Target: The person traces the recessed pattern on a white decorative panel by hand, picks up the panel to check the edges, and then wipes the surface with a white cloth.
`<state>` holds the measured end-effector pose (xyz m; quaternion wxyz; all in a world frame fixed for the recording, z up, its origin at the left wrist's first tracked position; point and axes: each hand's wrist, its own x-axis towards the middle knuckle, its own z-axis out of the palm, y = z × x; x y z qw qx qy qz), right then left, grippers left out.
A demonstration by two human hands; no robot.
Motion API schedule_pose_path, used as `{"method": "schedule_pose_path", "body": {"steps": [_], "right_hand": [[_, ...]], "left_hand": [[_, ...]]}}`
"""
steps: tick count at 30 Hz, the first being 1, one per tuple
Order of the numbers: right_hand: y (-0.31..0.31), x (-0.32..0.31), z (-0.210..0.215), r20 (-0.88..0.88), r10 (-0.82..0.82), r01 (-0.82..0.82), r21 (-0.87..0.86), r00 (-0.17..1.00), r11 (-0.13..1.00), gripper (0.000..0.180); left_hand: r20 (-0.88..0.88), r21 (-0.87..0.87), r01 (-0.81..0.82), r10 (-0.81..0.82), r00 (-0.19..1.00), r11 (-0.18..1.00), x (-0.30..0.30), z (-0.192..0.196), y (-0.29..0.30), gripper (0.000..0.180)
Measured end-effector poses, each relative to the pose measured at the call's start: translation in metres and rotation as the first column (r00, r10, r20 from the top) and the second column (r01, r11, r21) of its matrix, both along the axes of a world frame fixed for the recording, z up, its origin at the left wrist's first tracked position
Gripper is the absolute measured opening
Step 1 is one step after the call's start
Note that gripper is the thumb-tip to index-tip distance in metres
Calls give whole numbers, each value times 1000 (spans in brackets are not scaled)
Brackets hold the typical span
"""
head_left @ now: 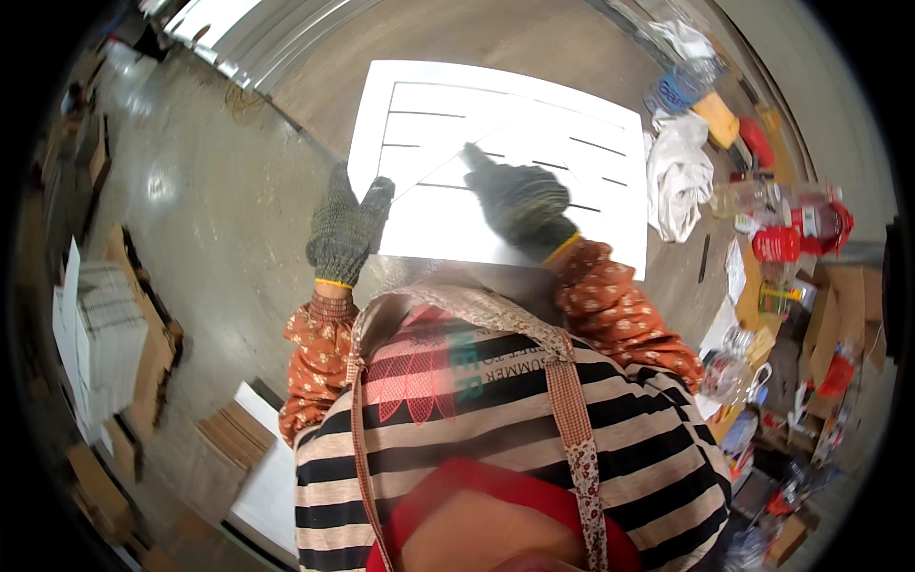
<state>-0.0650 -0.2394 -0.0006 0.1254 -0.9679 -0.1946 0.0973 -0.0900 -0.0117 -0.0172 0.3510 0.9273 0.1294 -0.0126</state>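
A white rectangular panel (pixel 519 133), its upward side bearing short, dark, parallel lines and a thin line near its upper and left edges, is lying across the upper centre of the frame, slanting down rightward.

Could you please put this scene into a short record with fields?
Panel: white, dark lines, flat on the brown table
Left hand: gloved, at the panel's left edge; grip unclear
Right hand: gloved, blurred, over the panel; contact unclear
Right of panel: crumpled white cloth, black stick
Far left: white stack
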Motion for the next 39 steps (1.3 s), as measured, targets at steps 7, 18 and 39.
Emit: {"method": "schedule_pose_path", "body": {"steps": [7, 18, 39], "right_hand": [[-85, -71, -21, 449, -341, 309, 146, 826, 940, 34], [-91, -90, -36, 388, -384, 298, 263, 838, 918, 39], [-153, -140, 25, 80, -118, 102, 183, 990, 978, 41]], "left_hand": [[160, -53, 42, -33, 987, 998, 5, -56, 17, 60], [92, -88, 53, -44, 995, 995, 1, -32, 1, 60], [207, -249, -38, 92, 974, 968, -8, -20, -9, 23]]}}
